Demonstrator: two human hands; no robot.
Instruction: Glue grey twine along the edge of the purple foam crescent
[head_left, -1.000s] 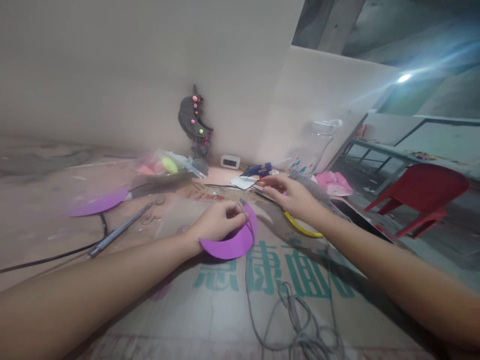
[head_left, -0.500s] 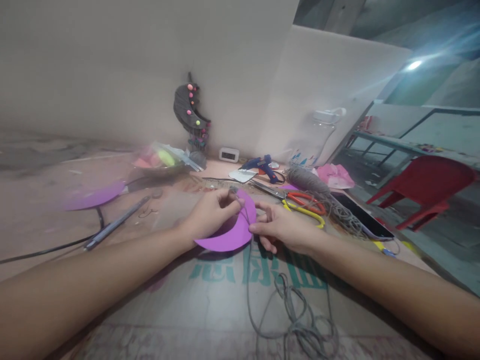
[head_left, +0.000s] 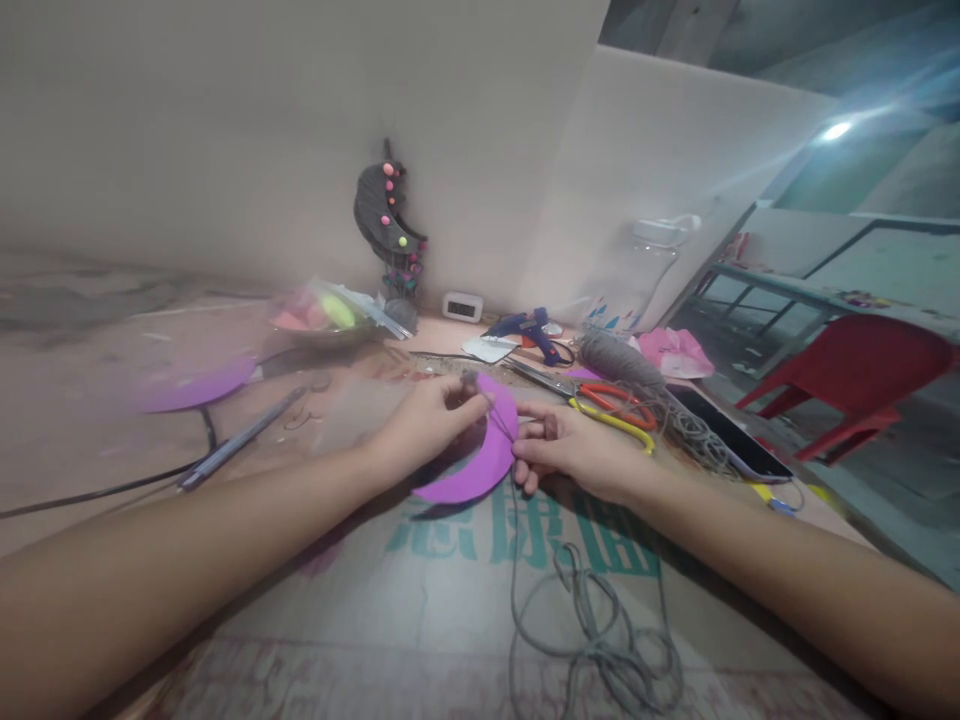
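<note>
Crescent (head_left: 493, 455), purple, sits between the two hands, bowed toward the right one, long axis running from the top down to lower left. Left hand (head_left: 429, 412) has its fingers pinching the upper tip, so it's nearer; right hand (head_left: 577, 450) nips gray yarn (head_left: 600, 650) just beside the outer curve.

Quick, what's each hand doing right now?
Left hand: closed, pinching the purple crescent near its top end.
Right hand: fingertips closed on the gray yarn, beside the crescent's outer edge.
</note>
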